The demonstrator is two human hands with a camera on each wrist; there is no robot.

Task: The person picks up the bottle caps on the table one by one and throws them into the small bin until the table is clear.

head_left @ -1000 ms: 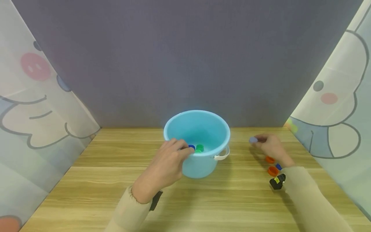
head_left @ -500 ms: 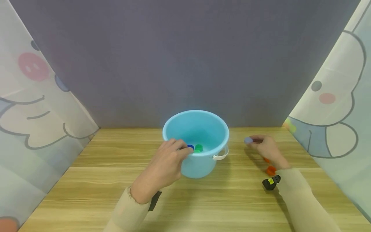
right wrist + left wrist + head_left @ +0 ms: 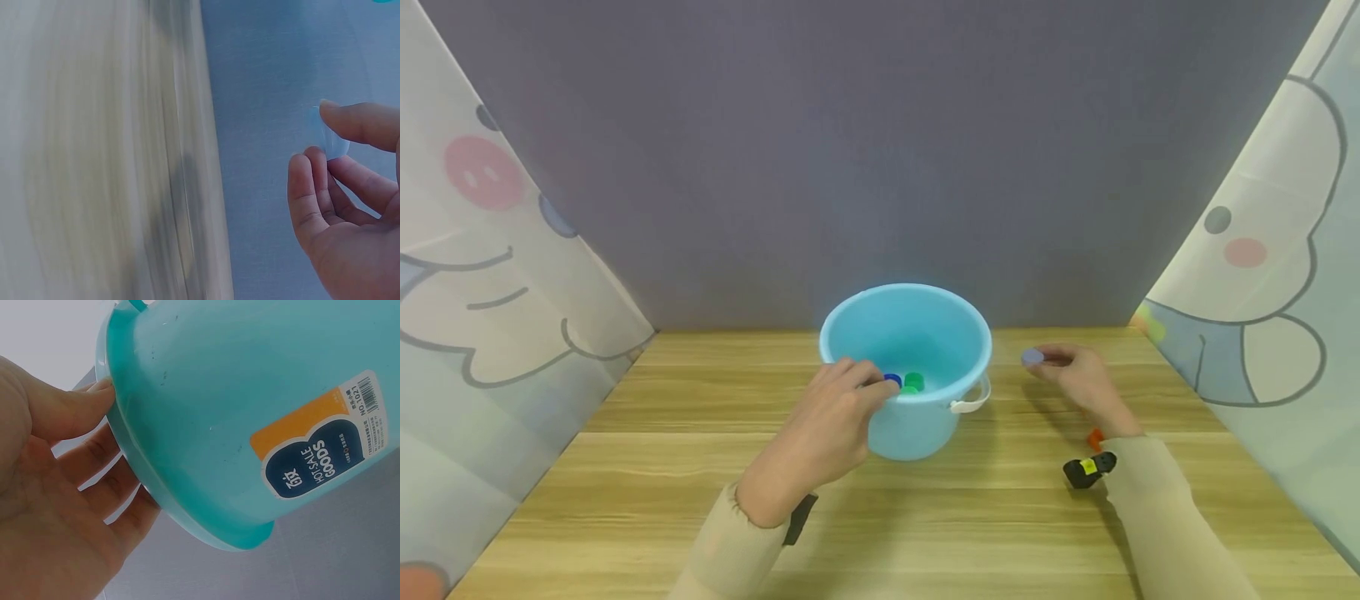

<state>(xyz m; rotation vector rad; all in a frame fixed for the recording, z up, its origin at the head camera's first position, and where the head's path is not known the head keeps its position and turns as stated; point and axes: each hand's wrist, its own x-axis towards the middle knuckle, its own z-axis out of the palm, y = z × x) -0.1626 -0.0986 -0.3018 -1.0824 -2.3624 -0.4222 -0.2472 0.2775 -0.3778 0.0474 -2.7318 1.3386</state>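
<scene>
A light-blue plastic bucket (image 3: 917, 433) stands on the wooden table, its white handle (image 3: 973, 406) hanging at the right side. My left hand (image 3: 827, 425) grips the near-left rim; the left wrist view shows the thumb and fingers around the rim (image 3: 134, 453), near a printed label (image 3: 322, 440). Inside the bucket lie a blue cap (image 3: 892, 380) and green caps (image 3: 914, 381). To the right of the bucket, my right hand (image 3: 1086, 383) pinches a pale blue bottle cap (image 3: 1032, 357) between thumb and fingers, held above the table and apart from the bucket.
An orange cap (image 3: 1095, 439) lies on the table (image 3: 985, 533), partly hidden by my right wrist. Behind the table rises a grey panel (image 3: 880, 167). Cartoon-printed cloths (image 3: 1262, 333) flank both sides.
My right hand has moved left toward the bucket with the pale blue cap, its wrist now covering the other caps on the table more. The left hand stays on the rim.
</scene>
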